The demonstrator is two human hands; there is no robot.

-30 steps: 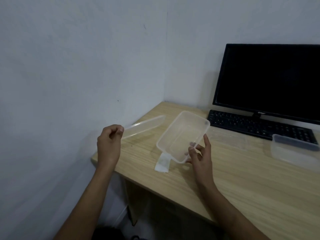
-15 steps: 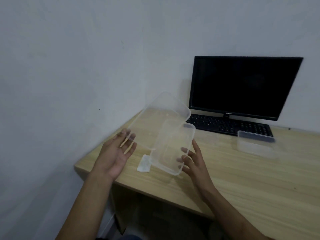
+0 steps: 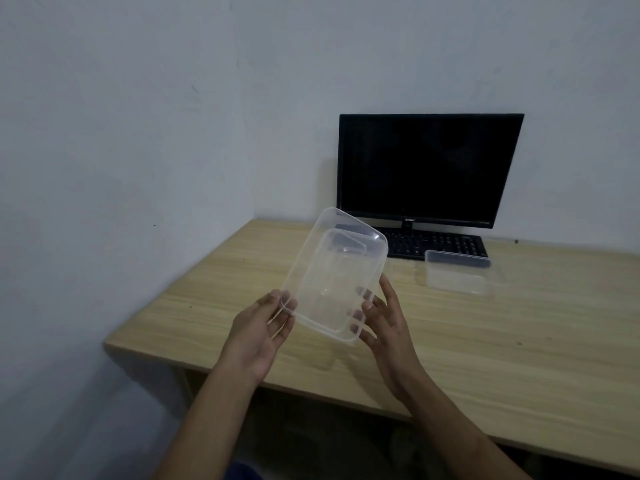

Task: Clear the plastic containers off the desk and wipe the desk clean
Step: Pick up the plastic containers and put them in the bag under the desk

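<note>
I hold a clear plastic container tilted above the left part of the wooden desk, with its clear lid lying against it. My left hand grips the lower left corner, thumb on the rim and fingers behind. On the lower right edge is my right hand, its fingers showing through the plastic. A second clear container rests on the desk in front of the keyboard.
A black monitor stands at the back against the wall, with a black keyboard in front of it. A wall closes off the desk's left side. The desk's front edge runs close to my arms.
My left hand brought the lid over from the left onto the container in my right hand. Both hands now hold the two together, lifted higher. The white paper under them is out of sight.
</note>
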